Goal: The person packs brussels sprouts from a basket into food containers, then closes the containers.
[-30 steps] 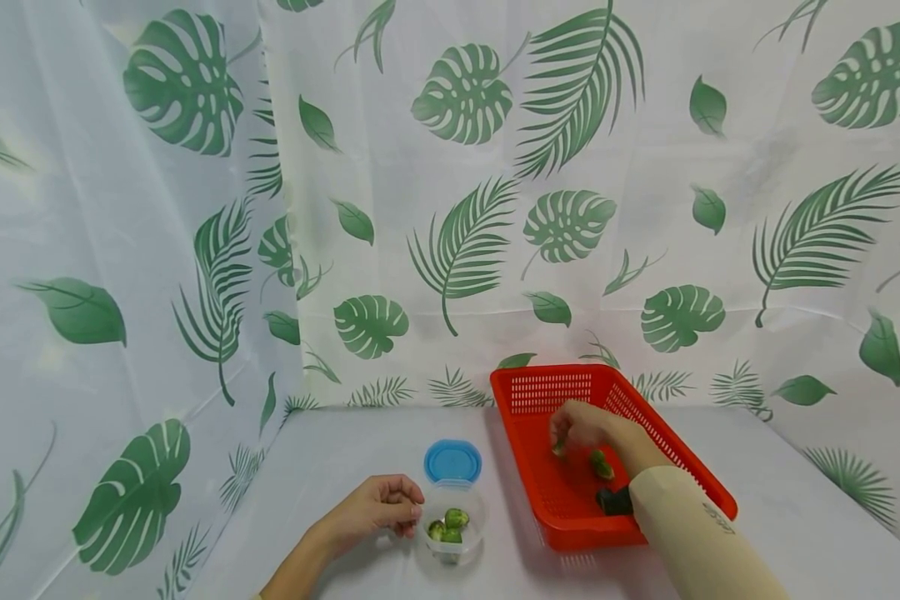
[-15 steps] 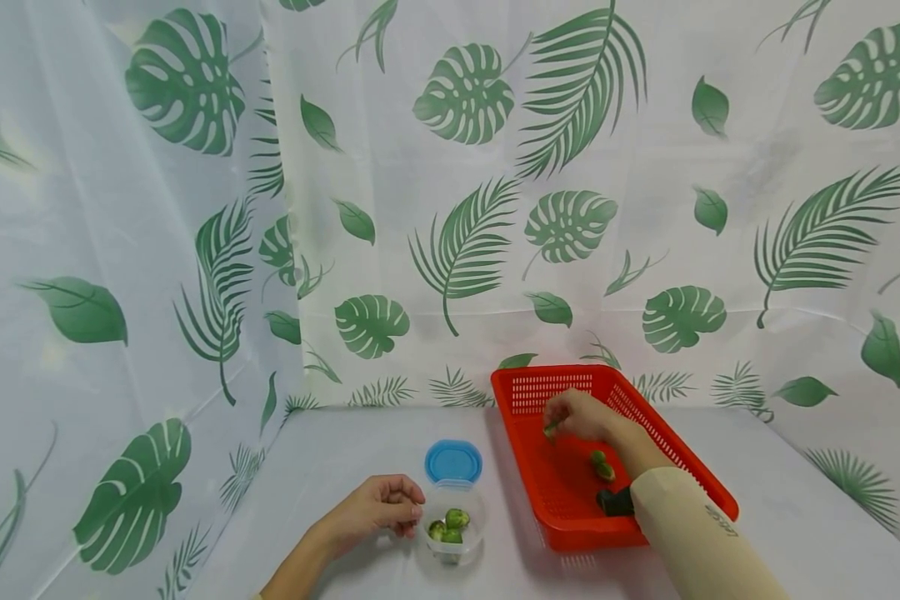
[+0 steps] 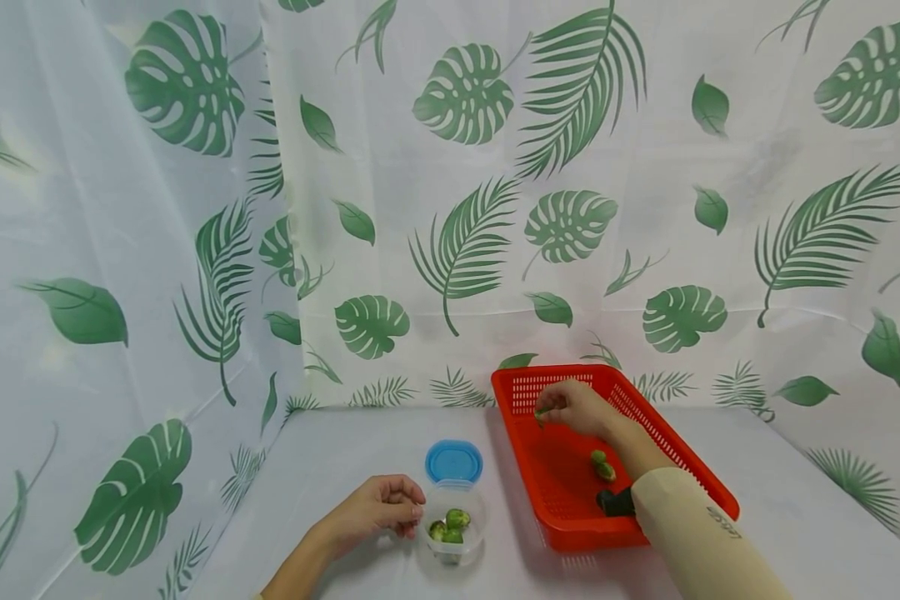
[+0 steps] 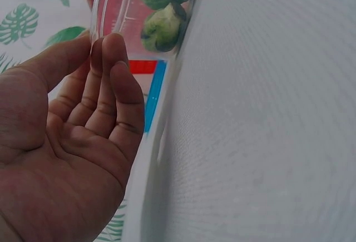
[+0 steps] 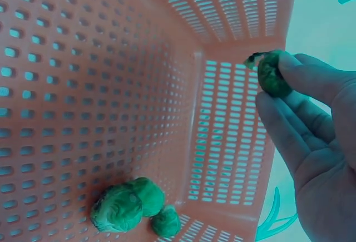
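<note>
In the head view my left hand [image 3: 390, 506] pinches the rim of a small clear plastic container [image 3: 477, 523] between thumb and fingertips. Several green Brussels sprouts [image 3: 457, 519] lie in it, two showing through its wall in the left wrist view. My right hand [image 3: 576, 408] is over the far left part of a red perforated basket [image 3: 528, 467]. Between its thumb and fingers it holds a Brussels sprout [image 5: 273, 75], raised off the basket floor. More loose Brussels sprouts [image 5: 118, 208] lie in the basket, clustered near a wall in the right wrist view.
A round blue lid [image 3: 453, 461] lies just behind the container on the white table [image 3: 345, 446]. A dark object [image 3: 615, 502] juts out by the right sleeve over the basket's near side. Leaf-printed white curtains [image 3: 465, 250] stand behind and to the left.
My right hand has risen and moved left within the basket with the Brussels sprout, uncovering more of the loose sprouts. The left hand and container have stayed put.
</note>
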A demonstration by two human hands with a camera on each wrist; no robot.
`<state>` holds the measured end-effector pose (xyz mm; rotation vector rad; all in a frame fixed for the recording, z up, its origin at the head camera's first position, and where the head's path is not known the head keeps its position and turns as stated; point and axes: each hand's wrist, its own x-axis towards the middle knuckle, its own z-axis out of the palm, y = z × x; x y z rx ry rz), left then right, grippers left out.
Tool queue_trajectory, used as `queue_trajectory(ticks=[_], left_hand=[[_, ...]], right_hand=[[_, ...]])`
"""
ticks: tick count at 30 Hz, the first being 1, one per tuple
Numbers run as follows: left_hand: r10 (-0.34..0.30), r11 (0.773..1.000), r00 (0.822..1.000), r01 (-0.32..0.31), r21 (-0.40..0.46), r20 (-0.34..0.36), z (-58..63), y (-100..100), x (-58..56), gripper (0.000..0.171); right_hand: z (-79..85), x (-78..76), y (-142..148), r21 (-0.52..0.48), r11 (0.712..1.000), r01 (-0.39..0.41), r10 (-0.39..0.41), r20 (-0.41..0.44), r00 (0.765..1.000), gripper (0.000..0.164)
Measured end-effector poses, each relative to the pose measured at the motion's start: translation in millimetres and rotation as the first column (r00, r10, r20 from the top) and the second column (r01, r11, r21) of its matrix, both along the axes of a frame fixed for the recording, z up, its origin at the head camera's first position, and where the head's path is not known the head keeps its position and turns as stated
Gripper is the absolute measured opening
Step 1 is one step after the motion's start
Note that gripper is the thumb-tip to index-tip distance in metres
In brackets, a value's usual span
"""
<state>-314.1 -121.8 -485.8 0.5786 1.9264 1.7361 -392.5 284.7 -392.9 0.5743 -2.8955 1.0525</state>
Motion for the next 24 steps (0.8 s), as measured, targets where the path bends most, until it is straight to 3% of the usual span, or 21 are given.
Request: queue_trajectory(ticks=[14,24], left_hand=[[0.005,1.0,1.0,-0.005,0.007,-0.006,-0.6,1,1.5,0.02],[0.016,1.0,1.0,-0.016,-0.001,-0.007,0.1,1,1.9,0.021]], right_hand=[[8.6,1.0,-10,-0.026,1.0,-0.005,0.002,-0.134,0.991,0.016],[14.9,1.9,-16,-0.072,0.997,0.011,-0.022,-0.165,0.986,0.019]])
